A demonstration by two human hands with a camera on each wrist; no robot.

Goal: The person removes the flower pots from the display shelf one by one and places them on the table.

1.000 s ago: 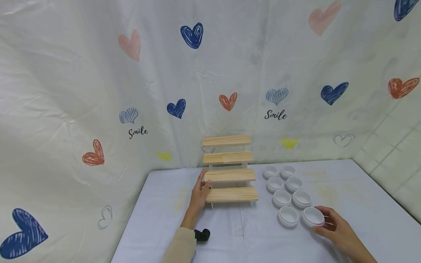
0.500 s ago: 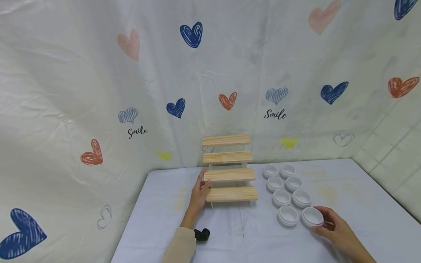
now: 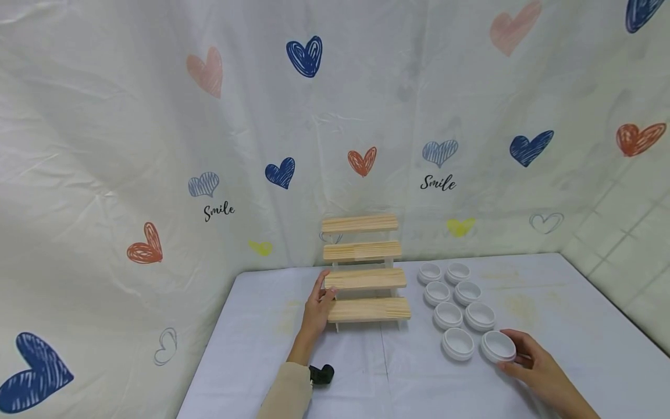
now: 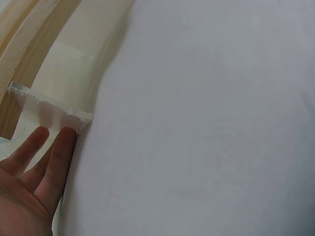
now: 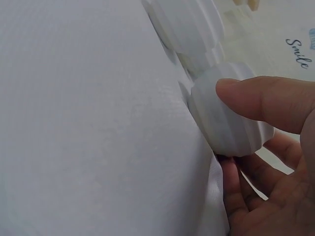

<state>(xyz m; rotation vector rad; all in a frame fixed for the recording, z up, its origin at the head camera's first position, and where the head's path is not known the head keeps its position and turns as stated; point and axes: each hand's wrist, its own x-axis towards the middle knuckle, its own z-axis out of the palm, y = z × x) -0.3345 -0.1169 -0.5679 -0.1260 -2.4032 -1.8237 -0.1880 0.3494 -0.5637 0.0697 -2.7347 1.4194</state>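
Observation:
A stepped wooden display stand [image 3: 367,280] with pale plank shelves on whitish supports is at the middle of the table. My left hand [image 3: 315,311] holds its left end, thumb by the third plank from the top. In the left wrist view, that hand's fingertips [image 4: 64,135] touch the side support [image 4: 54,110]. Several small round white bowls [image 3: 458,343] stand in two columns right of the stand. My right hand [image 3: 534,361] grips the nearest bowl of the right column [image 3: 498,345], thumb on one side and fingers round the other. Ridged walls show on this bowl [image 5: 226,113] in the right wrist view.
White cloth covers the table [image 3: 361,378]. A white curtain [image 3: 366,105] printed with hearts hangs behind and along the left. A black device [image 3: 321,374] is at my left wrist, beside the beige sleeve [image 3: 288,393].

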